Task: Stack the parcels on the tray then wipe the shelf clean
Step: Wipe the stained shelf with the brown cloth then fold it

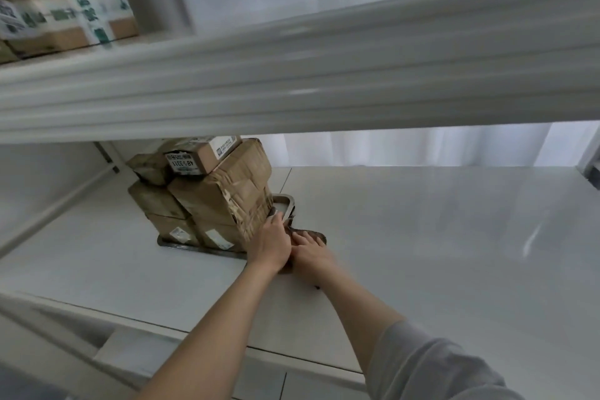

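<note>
- Brown cardboard parcels (224, 191) stand stacked on a dark-rimmed tray (281, 201) at the far left of a white shelf (422, 237).
- The left hand (269, 243) grips the tray's right rim, just beside the stack.
- The right hand (310, 253) rests flat on a brownish cloth (314, 234) lying on the shelf, touching the left hand.
- On the blurred upper shelf (292, 81), taped boxes (65, 3) sit at far left.
</note>
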A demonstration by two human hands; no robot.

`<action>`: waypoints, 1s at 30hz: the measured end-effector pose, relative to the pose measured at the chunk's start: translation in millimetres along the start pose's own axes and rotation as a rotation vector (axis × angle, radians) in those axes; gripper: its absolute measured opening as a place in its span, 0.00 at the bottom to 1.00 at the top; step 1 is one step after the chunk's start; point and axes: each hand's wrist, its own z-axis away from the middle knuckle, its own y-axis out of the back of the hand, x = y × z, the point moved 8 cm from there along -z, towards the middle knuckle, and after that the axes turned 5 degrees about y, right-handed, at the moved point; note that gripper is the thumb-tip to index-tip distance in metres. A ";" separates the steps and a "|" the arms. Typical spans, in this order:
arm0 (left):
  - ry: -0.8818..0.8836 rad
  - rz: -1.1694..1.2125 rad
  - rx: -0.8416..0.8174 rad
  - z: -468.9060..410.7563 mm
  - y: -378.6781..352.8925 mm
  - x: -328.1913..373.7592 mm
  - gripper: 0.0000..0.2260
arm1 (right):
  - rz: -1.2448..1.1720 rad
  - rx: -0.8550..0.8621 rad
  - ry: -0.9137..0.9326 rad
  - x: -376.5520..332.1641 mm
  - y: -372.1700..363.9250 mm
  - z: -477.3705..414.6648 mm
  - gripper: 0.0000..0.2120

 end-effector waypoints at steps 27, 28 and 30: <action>-0.138 -0.047 -0.122 -66.6 -34.6 57.8 0.19 | -0.147 0.251 -0.234 89.0 74.2 -42.8 0.18; -0.153 -0.038 -0.119 -70.5 -35.0 59.9 0.19 | -0.136 0.212 -0.156 79.8 72.6 -49.3 0.19; -0.173 -0.031 -0.118 -78.3 -35.8 66.5 0.20 | -0.092 0.178 -0.040 72.0 73.1 -56.2 0.19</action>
